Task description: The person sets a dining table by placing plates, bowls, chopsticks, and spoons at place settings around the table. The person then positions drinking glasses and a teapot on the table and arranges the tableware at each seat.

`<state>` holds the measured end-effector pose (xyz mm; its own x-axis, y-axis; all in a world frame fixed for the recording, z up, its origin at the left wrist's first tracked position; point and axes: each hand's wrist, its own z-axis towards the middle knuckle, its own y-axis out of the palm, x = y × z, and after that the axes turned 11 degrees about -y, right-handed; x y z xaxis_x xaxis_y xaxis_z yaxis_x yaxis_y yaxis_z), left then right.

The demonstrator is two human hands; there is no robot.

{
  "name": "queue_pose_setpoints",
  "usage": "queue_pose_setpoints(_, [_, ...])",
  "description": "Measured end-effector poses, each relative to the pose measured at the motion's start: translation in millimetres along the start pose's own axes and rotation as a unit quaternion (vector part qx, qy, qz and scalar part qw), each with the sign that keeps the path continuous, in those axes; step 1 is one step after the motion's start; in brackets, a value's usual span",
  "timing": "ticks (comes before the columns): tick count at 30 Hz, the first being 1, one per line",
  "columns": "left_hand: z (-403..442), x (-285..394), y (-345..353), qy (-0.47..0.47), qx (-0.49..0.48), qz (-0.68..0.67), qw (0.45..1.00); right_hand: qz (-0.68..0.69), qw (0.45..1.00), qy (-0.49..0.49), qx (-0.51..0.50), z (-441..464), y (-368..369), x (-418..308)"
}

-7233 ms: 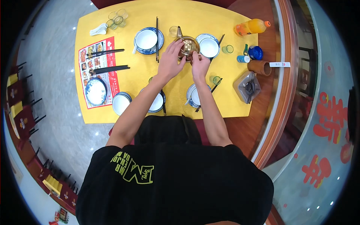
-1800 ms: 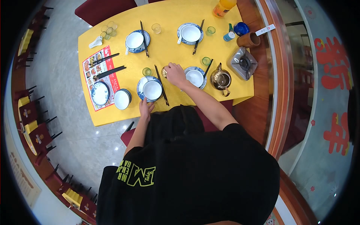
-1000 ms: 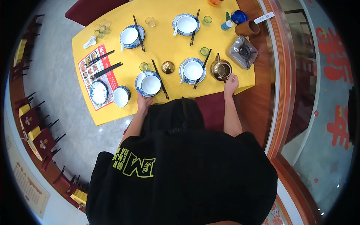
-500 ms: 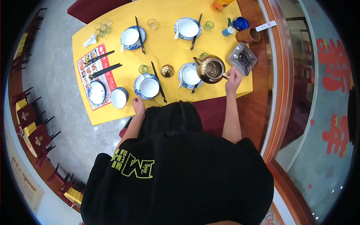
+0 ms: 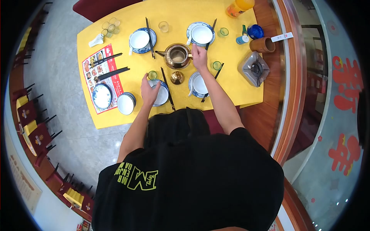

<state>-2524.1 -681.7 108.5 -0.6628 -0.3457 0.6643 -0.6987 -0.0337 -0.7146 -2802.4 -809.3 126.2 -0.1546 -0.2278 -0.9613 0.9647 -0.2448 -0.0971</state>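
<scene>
My right hand (image 5: 199, 57) is closed round the handle of a gold-coloured teapot (image 5: 177, 56), which has no lid on and points its spout left. Below the teapot, the round golden lid (image 5: 177, 77) lies on the yellow table. My left hand (image 5: 149, 89) is open, fingers spread, over the left part of a plate with a white bowl (image 5: 161, 95). A small green glass (image 5: 152, 75) stands just beyond its fingertips. Black chopsticks (image 5: 168, 89) lie right of that bowl. Another white bowl (image 5: 200, 84) on a plate sits below my right wrist.
Two more bowl settings (image 5: 139, 39) (image 5: 201, 35) are at the far side. A red menu sheet (image 5: 101, 73) with chopsticks and stacked plates lies left, beside stacked bowls (image 5: 126, 104). A portable burner (image 5: 254, 69), wooden holder (image 5: 262, 45) and orange drink bottle (image 5: 239, 7) stand right.
The teapot has moved left and away from me in my right hand, from the near-right setting to the table's middle. My left hand has opened and moved forward over the near-left setting.
</scene>
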Motion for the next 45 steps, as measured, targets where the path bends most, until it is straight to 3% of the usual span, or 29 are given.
queue_pose_setpoints(1, [5.7, 0.7, 2.7, -0.026, -0.036, 0.003, 0.999, -0.003, 1.000, 0.009, -0.012, 1.9, 4.4, 8.3])
queue_pose_setpoints(9, [20.6, -3.2, 15.1, -0.081, -0.033, 0.004, 0.996, -0.007, 0.999, -0.001, -0.048, -2.9, 10.5, 58.6])
queue_pose_setpoints(12, [19.8, 7.9, 5.2, -0.121, -0.050, -0.002, 0.991, -0.054, 0.995, 0.014, -0.081, -5.7, -0.3, 46.5])
queue_pose_setpoints(15, [24.1, 5.7, 1.7, -0.094, -0.053, -0.009, 0.994, -0.088, 0.982, 0.020, -0.167, -5.3, -20.0, 11.5])
queue_pose_setpoints(16, [25.3, 8.8, -1.8, -0.075, -0.043, -0.022, 0.996, -0.089, 0.982, 0.021, -0.166, -11.6, -30.2, 4.9])
queue_pose_setpoints(18, [26.5, 19.7, -7.8, -0.056, -0.034, -0.034, 0.997, -0.174, 0.977, -0.082, -0.094, -23.8, -53.5, -8.2])
queue_pose_setpoints(19, [26.0, 30.4, -12.1, -0.031, -0.038, -0.084, 0.995, -0.174, 0.977, -0.080, -0.094, -31.6, -69.2, -5.6])
queue_pose_setpoints(21, [25.1, 52.0, -20.5, -0.008, -0.042, -0.131, 0.991, -0.334, 0.940, -0.053, -0.043, -48.1, -98.5, 0.0])
queue_pose_setpoints(24, [28.9, 80.2, -21.7, 0.059, -0.049, -0.151, 0.986, -0.410, 0.908, -0.032, -0.084, -59.9, -120.0, 4.9])
queue_pose_setpoints(26, [37.7, 93.1, -16.9, 0.139, -0.047, -0.102, 0.984, -0.389, 0.915, 0.002, -0.111, -61.5, -128.0, 16.3])
queue_pose_setpoints(29, [49.1, 110.7, -11.4, 0.154, -0.062, -0.049, 0.985, -0.362, 0.920, 0.032, -0.147, -61.3, -134.6, 32.7])
queue_pose_setpoints(31, [53.2, 118.4, -9.5, 0.153, -0.067, -0.038, 0.985, -0.356, 0.921, 0.026, -0.157, -59.6, -137.1, 35.0])
queue_pose_setpoints(33, [55.4, 125.1, -8.4, 0.094, -0.097, 0.050, 0.990, -0.411, 0.890, 0.008, -0.198, -58.9, -138.8, 35.1])
queue_pose_setpoints(37, [62.8, 128.7, -1.4, 0.081, -0.105, 0.111, 0.985, -0.382, 0.903, 0.040, -0.194, -55.7, -138.6, 28.2])
queue_pose_setpoints(39, [66.9, 127.6, 3.0, 0.158, -0.068, 0.181, 0.968, -0.400, 0.904, -0.029, -0.147, -57.7, -136.4, 18.7])
queue_pose_setpoints(45, [69.6, 145.9, 2.3, 0.185, -0.060, 0.295, 0.935, -0.340, 0.928, -0.084, -0.130, -46.4, -120.6, -34.1])
